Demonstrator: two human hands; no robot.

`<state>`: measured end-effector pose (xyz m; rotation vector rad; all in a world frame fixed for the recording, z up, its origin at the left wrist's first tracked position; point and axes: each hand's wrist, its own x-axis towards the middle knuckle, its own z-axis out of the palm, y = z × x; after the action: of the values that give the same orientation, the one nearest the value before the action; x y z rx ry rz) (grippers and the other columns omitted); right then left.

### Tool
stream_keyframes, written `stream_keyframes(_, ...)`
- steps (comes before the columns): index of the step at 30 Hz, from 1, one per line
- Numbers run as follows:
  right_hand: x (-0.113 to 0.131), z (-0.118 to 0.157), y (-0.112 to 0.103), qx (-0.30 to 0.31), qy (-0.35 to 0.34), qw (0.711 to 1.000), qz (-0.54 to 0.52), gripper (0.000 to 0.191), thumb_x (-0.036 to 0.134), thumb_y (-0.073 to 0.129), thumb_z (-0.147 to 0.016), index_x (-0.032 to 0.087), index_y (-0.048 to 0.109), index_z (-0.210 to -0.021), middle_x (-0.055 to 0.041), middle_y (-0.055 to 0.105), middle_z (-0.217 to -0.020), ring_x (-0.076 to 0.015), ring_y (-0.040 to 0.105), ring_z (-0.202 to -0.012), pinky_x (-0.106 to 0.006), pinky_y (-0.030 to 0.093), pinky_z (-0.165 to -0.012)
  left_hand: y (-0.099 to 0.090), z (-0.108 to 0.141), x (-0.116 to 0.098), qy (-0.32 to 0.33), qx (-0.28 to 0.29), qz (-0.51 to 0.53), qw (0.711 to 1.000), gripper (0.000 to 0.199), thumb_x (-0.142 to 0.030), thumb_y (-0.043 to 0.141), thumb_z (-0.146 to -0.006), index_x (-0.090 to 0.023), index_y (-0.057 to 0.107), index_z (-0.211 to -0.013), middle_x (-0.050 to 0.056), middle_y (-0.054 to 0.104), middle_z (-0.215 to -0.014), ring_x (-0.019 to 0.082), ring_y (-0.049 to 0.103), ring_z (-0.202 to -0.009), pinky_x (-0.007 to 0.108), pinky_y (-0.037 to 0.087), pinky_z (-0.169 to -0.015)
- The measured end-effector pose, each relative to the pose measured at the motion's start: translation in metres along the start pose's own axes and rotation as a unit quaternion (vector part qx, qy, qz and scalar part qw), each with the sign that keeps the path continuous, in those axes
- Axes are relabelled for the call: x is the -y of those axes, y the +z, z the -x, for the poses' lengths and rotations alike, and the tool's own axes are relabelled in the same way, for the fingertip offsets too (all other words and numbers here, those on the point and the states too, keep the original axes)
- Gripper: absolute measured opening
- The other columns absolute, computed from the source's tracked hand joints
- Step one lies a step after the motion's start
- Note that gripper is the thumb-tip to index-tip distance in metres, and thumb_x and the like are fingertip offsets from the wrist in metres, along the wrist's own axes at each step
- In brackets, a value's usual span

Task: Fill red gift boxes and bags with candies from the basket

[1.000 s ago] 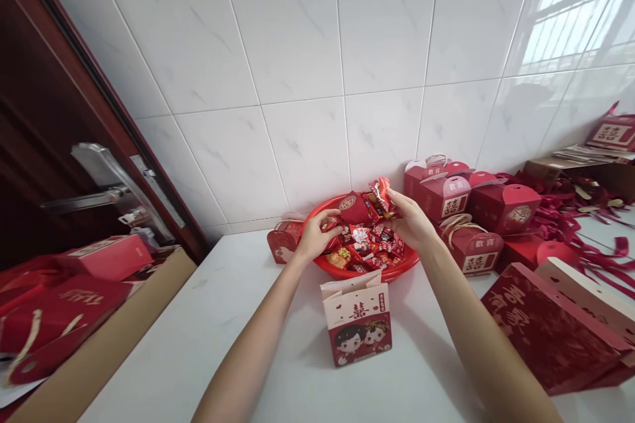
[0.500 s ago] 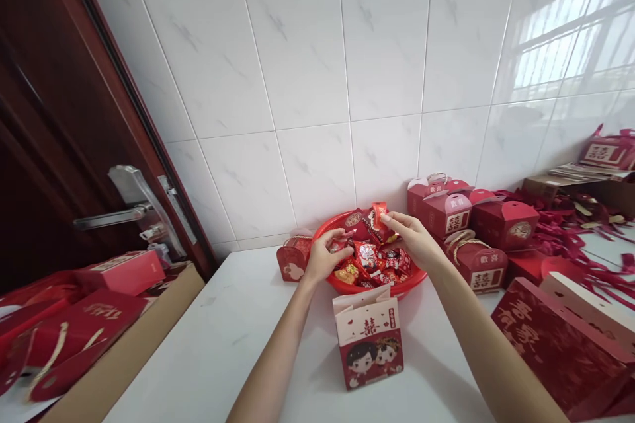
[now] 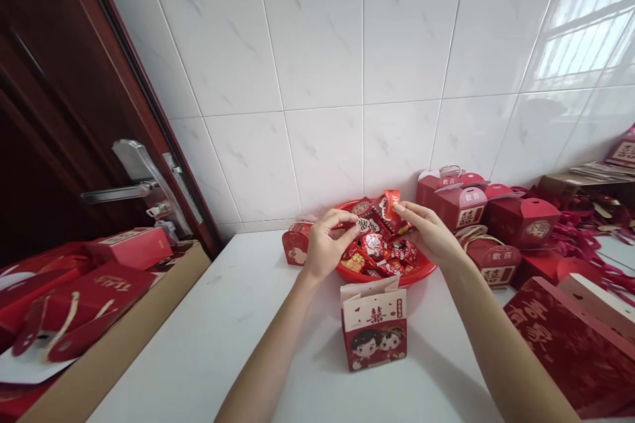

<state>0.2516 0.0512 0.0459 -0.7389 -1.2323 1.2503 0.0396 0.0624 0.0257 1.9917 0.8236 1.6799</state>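
Note:
A round red plastic basin (image 3: 423,271) holds several wrapped candies (image 3: 373,246) in red and gold. Over its left side, my left hand (image 3: 327,246) is closed, thumb and fingertips pinching the edge of a dark red candy packet (image 3: 368,225) with pale lettering. My right hand (image 3: 430,232), at the basin's right, grips a bright red-orange candy packet (image 3: 391,199) between thumb and fingers. In front of the basin stands an upright gift box (image 3: 375,327), cream above and red below, with two cartoon figures; its top flaps are up.
Red gift boxes (image 3: 461,205) with handles are grouped on the right, beside a large red bag (image 3: 565,344) and ribbons (image 3: 578,238). One small red box (image 3: 296,242) sits left of the basin. A cardboard carton (image 3: 133,317) of red packaging stands at left, by a door handle (image 3: 116,193).
My left hand has risen from over the candies and closed on the edge of a packet. My right hand still grips its packet. The view has shifted slightly.

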Motion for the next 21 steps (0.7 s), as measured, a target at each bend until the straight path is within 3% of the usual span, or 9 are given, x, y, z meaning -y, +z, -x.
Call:
stream_keyframes(4, 0.008, 0.004, 0.001, -0.004, 0.034, 0.998, -0.048, 0.032, 0.048, 0.082, -0.068, 0.021, 0.074, -0.083, -0.0016, 0.070, -0.078, -0.0159, 0.064, -0.067, -0.024, 0.056, -0.052, -0.004, 0.002, -0.013, -0.003, -0.012, 0.008, 1.000, 0.011, -0.028, 0.073, -0.082, -0.022, 0.075, -0.092, 0.006, 0.066, -0.103, 0.018, 0.065, -0.099, 0.026, 0.060, -0.074)
stream_keyframes(7, 0.014, 0.007, 0.003, -0.018, 0.033, 0.997, -0.075, 0.030, 0.047, 0.080, -0.070, 0.025, 0.075, -0.088, -0.0007, 0.073, -0.080, -0.0171, 0.067, -0.069, -0.025, 0.056, -0.053, -0.007, 0.003, -0.022, -0.011, -0.015, 0.012, 1.000, 0.014, -0.027, 0.072, -0.083, -0.022, 0.075, -0.096, 0.007, 0.062, -0.110, 0.018, 0.064, -0.103, 0.024, 0.060, -0.075)
stream_keyframes(13, 0.022, 0.016, 0.014, 0.004, 0.040, 0.998, -0.055, 0.037, 0.050, 0.085, -0.063, 0.022, 0.074, -0.084, -0.0025, 0.072, -0.081, -0.0182, 0.067, -0.072, -0.027, 0.059, -0.058, -0.005, 0.006, -0.034, 0.004, 0.013, 0.027, 1.000, 0.009, -0.029, 0.073, -0.084, -0.022, 0.074, -0.090, 0.007, 0.064, -0.105, 0.019, 0.065, -0.101, 0.026, 0.061, -0.073)
stream_keyframes(18, 0.025, 0.022, 0.018, 0.034, 0.039, 0.998, -0.036, 0.035, 0.049, 0.086, -0.066, 0.019, 0.072, -0.077, 0.0000, 0.066, -0.071, -0.0134, 0.062, -0.064, -0.024, 0.058, -0.059, -0.010, 0.018, -0.037, -0.010, 0.053, 0.021, 0.998, 0.008, -0.030, 0.071, -0.086, -0.023, 0.074, -0.083, 0.008, 0.064, -0.108, 0.022, 0.064, -0.105, 0.031, 0.061, -0.077)
stream_keyframes(21, 0.030, 0.027, 0.016, 0.041, 0.028, 0.999, -0.015, 0.032, 0.048, 0.085, -0.069, 0.020, 0.074, -0.080, -0.0001, 0.067, -0.070, -0.0125, 0.061, -0.062, -0.024, 0.057, -0.060, -0.019, 0.029, -0.045, -0.017, 0.074, 0.011, 0.997, 0.006, -0.028, 0.071, -0.086, -0.025, 0.075, -0.087, 0.009, 0.062, -0.118, 0.025, 0.061, -0.115, 0.039, 0.059, -0.091)
